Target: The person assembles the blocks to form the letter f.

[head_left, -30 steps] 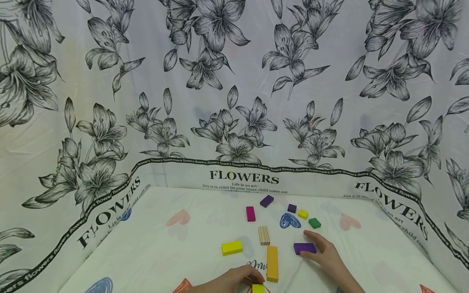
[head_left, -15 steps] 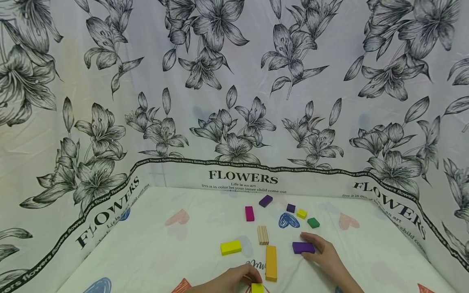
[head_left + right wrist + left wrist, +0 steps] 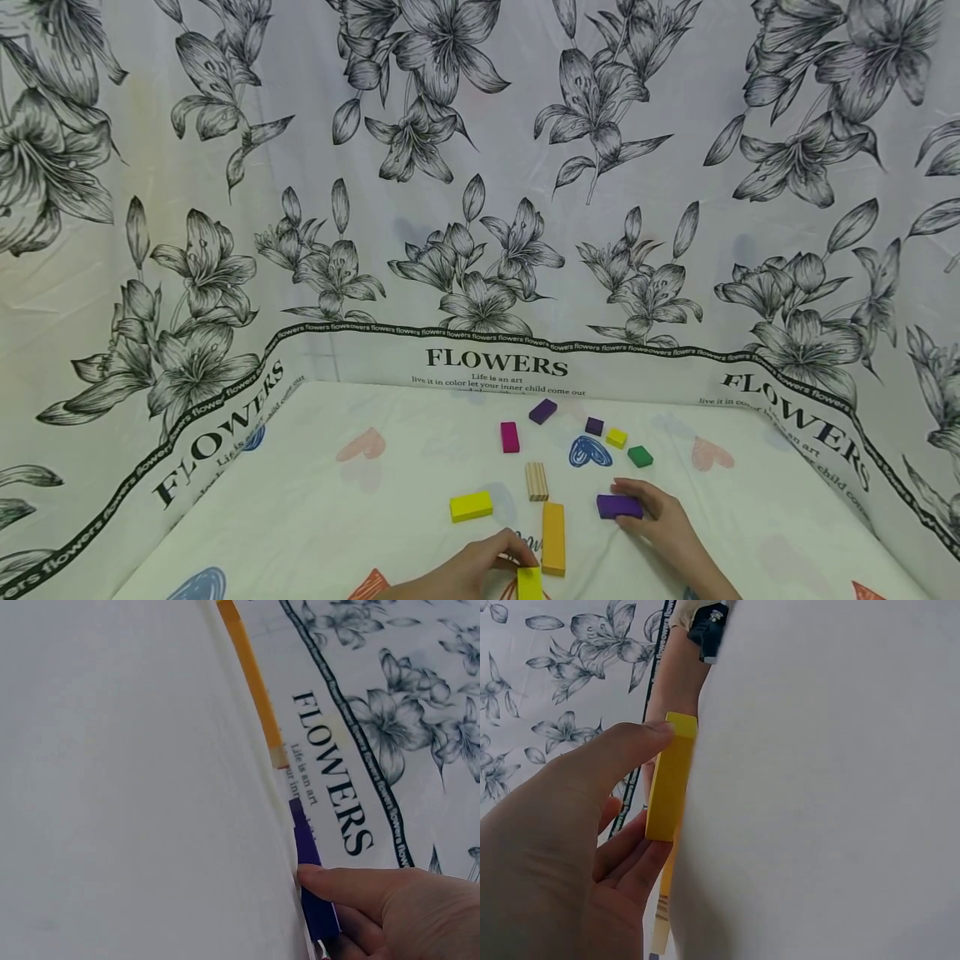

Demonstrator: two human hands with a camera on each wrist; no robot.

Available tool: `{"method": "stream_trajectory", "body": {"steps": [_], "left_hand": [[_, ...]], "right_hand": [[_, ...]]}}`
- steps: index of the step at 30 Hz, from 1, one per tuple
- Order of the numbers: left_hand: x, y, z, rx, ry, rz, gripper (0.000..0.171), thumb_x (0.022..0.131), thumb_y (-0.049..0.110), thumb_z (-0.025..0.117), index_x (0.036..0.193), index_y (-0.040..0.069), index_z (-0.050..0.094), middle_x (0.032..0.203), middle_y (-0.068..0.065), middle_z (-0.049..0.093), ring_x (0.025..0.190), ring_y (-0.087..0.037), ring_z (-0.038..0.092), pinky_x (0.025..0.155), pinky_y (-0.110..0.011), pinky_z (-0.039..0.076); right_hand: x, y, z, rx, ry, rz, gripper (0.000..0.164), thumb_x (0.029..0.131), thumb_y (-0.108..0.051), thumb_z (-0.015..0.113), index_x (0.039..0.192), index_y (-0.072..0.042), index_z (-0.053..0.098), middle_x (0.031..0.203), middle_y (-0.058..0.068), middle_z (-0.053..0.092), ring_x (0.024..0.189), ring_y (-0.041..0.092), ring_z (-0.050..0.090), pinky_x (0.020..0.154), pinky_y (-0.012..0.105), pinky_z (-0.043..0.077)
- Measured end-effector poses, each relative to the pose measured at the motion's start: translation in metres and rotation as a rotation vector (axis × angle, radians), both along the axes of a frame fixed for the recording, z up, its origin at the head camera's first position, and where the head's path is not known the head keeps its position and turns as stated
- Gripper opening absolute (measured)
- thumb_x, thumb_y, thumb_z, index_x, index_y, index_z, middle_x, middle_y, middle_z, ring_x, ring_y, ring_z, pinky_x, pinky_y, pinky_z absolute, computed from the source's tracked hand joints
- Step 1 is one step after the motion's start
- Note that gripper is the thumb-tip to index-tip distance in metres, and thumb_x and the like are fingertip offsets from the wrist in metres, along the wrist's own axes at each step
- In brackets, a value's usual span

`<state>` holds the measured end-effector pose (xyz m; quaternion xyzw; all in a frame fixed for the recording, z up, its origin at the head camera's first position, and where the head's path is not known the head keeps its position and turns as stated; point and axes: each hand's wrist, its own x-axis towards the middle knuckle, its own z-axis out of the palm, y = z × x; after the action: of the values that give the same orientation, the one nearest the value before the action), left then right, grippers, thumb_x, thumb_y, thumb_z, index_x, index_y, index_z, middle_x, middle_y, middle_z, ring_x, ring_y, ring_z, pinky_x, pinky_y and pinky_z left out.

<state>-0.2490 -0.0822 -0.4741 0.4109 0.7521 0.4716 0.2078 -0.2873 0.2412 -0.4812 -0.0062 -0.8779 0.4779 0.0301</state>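
Yellow block (image 3: 529,585) has shifted slightly, left hand (image 3: 476,563) pinching it.

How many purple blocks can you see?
3. The nearest purple block is in the right hand. A second purple block lies farthest back, near the pink block. A small purple block sits beside the small yellow block. Others could be hidden from view.

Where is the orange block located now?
In the head view, the orange block lies low, right of centre, between the left hand and the right hand, below the striped block.
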Motion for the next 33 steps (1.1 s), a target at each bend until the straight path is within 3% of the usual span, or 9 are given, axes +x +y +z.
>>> {"method": "stream_trajectory", "body": {"steps": [17,33], "left_hand": [[0.002,0.006,0.009,-0.001,0.021,0.009,0.056,0.088,0.031,0.073,0.131,0.018,0.041,0.135,0.003,0.055,0.120,-0.001,0.054,0.105,-0.017,0.044],[0.001,0.013,0.009,-0.008,-0.052,0.018,0.051,0.086,0.029,0.075,0.126,0.026,0.043,0.132,0.012,0.055,0.116,0.003,0.054,0.104,-0.016,0.044]], "right_hand": [[0.000,0.001,-0.002,-0.028,0.007,0.013,0.053,0.082,-0.005,0.075,0.132,-0.010,0.058,0.124,0.008,0.068,0.129,0.031,0.055,0.111,0.039,0.040],[0.000,0.001,-0.001,-0.025,0.006,0.011,0.053,0.082,-0.005,0.075,0.132,-0.011,0.058,0.124,0.008,0.068,0.129,0.030,0.055,0.111,0.040,0.039]]}}
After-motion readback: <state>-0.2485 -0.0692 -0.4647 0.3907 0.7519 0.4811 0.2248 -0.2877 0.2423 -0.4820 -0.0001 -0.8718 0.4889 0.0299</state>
